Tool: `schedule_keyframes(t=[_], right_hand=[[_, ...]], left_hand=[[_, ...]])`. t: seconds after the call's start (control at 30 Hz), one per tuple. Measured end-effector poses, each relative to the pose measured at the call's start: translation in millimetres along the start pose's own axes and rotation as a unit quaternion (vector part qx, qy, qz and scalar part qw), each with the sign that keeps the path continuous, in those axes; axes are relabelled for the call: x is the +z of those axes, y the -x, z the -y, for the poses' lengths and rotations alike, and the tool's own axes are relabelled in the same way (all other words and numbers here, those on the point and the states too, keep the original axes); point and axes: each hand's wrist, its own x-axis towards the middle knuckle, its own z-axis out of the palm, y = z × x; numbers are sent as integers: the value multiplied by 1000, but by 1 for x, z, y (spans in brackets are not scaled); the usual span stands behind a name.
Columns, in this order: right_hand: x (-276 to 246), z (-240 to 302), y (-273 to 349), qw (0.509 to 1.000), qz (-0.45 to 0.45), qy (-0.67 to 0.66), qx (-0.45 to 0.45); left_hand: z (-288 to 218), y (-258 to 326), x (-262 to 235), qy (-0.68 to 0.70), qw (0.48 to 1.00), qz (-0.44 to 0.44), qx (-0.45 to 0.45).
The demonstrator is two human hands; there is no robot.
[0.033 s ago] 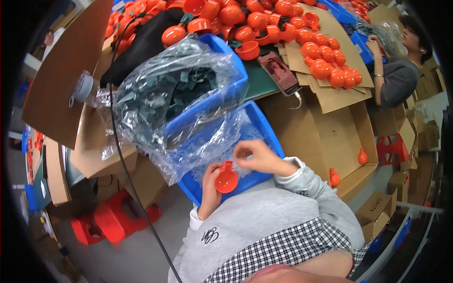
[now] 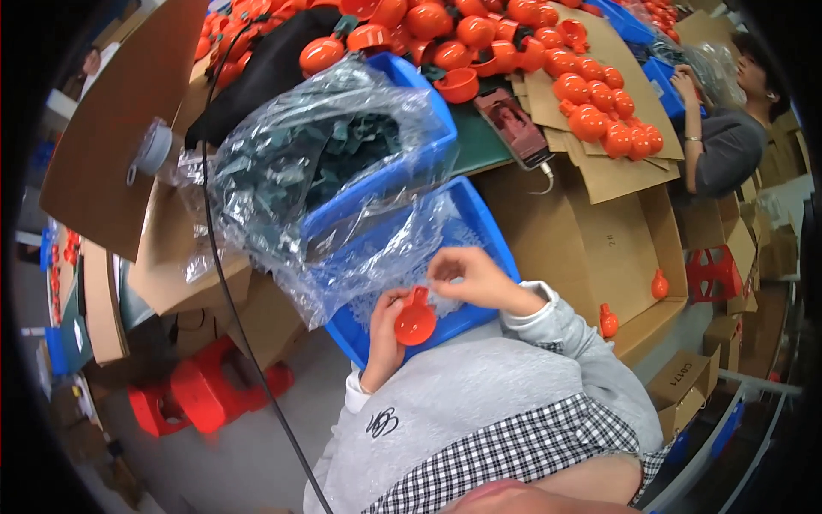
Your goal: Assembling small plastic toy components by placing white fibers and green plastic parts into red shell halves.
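My left hand (image 2: 385, 338) is closed round an orange round plastic shell (image 2: 415, 325), whose hollow side faces up and whose short neck points away from me. Just right of that neck is my right hand (image 2: 469, 277), thumb and fingertips pinched together. Whatever the pinch holds, if anything, is too small to make out. Both hands are over a blue bin (image 2: 479, 214) containing many small clear pieces (image 2: 368, 310). Beyond it, dark green pieces (image 2: 351, 158) fill a clear plastic bag (image 2: 257, 184) lying in another blue bin (image 2: 441, 116).
Orange shells and balls (image 2: 475, 32) are heaped at the back. More orange balls (image 2: 589, 122) sit on cardboard sheets, near a phone (image 2: 512, 124) with a cable. At right, an open carton (image 2: 599, 231) holds two orange pieces. A black cord (image 2: 224, 287) hangs at left; a co-worker (image 2: 723, 137) sits far right.
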Motion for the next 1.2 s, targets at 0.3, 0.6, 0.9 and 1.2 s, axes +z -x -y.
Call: schedule_keyframes(t=[0.3,0.6,0.9,1.2], right_hand=[[16,7,4,970,-53,203,-127],[23,6,4,957,-47,250,-139],[12,68,4,959,18,218,-183],[24,138,-106,832,-124,391,-374]], left_hand=[[-1,1,6,-102,993,-42,48],[-1,4,6,-182,979,-27,93],[-3,1,0,-110,990,-47,70],[-8,4,3,-52,997,-45,36]])
